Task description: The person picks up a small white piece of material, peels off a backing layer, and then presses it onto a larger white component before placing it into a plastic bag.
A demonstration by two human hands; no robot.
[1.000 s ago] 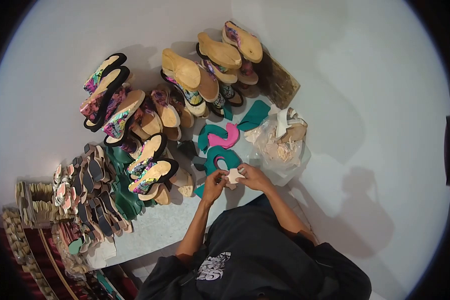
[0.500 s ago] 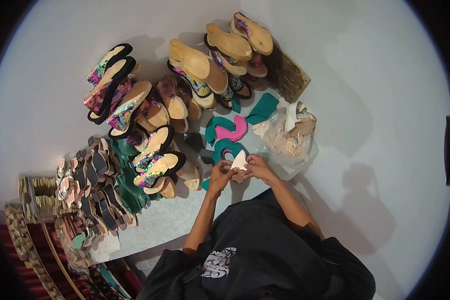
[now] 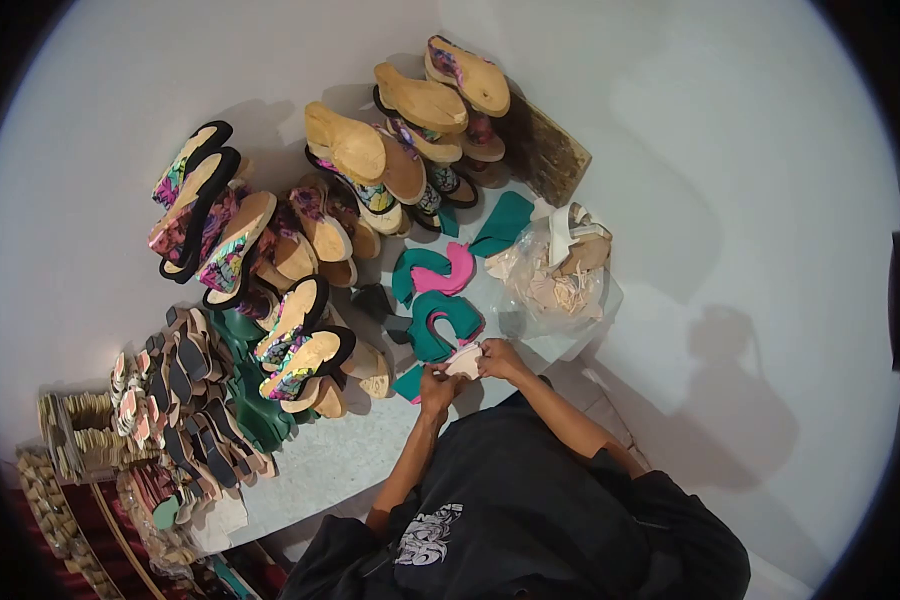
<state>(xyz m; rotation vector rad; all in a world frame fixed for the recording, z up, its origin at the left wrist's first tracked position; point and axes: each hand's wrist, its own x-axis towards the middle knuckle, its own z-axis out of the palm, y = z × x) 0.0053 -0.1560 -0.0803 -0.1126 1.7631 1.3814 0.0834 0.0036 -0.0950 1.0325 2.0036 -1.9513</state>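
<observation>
Pale cut piece (image 3: 466, 362) is sitting pinched between both hands, close in front of the person. Left hand (image 3: 436, 384) is gripping its left edge, right hand (image 3: 500, 357) its right edge. Teal and pink cutouts (image 3: 432, 318) are lying just beyond it. Plastic bag (image 3: 555, 285) is sitting far-right and sandal rows (image 3: 300, 230) are crowding the left. Bare white surface (image 3: 730, 200) is lying open to the right.

We find no legible text; the white print (image 3: 428, 535) on the black shirt (image 3: 540, 490) is too blurred to read.
</observation>
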